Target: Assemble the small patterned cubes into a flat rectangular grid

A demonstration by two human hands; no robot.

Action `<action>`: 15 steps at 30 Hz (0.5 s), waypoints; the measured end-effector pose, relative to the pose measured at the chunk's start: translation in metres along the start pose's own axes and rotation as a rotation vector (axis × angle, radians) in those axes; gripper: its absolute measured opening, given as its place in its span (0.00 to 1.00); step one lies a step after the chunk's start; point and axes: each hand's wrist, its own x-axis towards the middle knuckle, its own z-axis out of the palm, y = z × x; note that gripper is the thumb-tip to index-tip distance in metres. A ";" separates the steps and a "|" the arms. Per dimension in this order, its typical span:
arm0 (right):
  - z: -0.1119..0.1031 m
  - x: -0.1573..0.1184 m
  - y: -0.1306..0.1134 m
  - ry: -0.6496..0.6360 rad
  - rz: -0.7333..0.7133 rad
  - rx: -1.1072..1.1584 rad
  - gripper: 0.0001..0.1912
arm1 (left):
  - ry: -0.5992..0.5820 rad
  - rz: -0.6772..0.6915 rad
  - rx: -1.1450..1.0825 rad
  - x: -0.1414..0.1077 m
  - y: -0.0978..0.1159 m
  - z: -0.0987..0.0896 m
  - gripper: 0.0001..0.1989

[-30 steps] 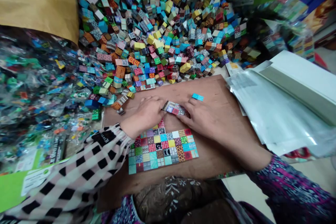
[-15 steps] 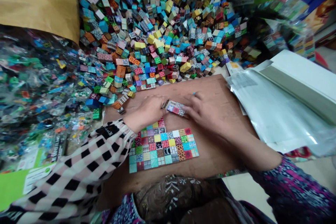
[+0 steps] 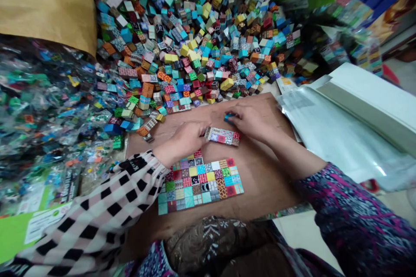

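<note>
A short slab of joined patterned cubes (image 3: 225, 136) lies over the board, its left end pinched in the fingers of my left hand (image 3: 186, 139). The blue cube (image 3: 228, 117) is between the fingertips of my right hand (image 3: 250, 122), just above the slab and apart from it. Closer to me lies a flat mosaic of many colourful patterned cubes (image 3: 201, 186), packed edge to edge. My left wrist and checkered sleeve cover its upper left part.
A brown board (image 3: 263, 173) lies under the work. Beyond it spreads a large heap of loose cubes (image 3: 195, 43). Small bagged pieces (image 3: 55, 108) cover the left, under a brown paper bag (image 3: 45, 8). Clear plastic sleeves (image 3: 338, 134) and a white box (image 3: 373, 95) lie at right.
My right hand has come off the slab's right end and moved up and left, with the blue cube now showing at its fingertips. My left hand keeps its grip.
</note>
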 end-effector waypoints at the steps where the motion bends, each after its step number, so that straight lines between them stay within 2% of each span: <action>1: 0.001 0.005 -0.004 -0.013 -0.034 0.047 0.14 | 0.007 -0.004 -0.005 0.000 0.000 0.000 0.12; 7: 0.010 0.020 -0.026 -0.117 -0.160 0.229 0.19 | 0.071 -0.023 0.026 0.001 0.003 0.002 0.20; 10: 0.013 0.021 -0.028 -0.125 -0.179 0.255 0.19 | 0.084 -0.076 0.075 0.001 0.003 0.003 0.21; 15: 0.016 0.021 -0.024 -0.111 -0.166 0.269 0.17 | 0.087 -0.110 0.086 0.002 0.004 0.004 0.29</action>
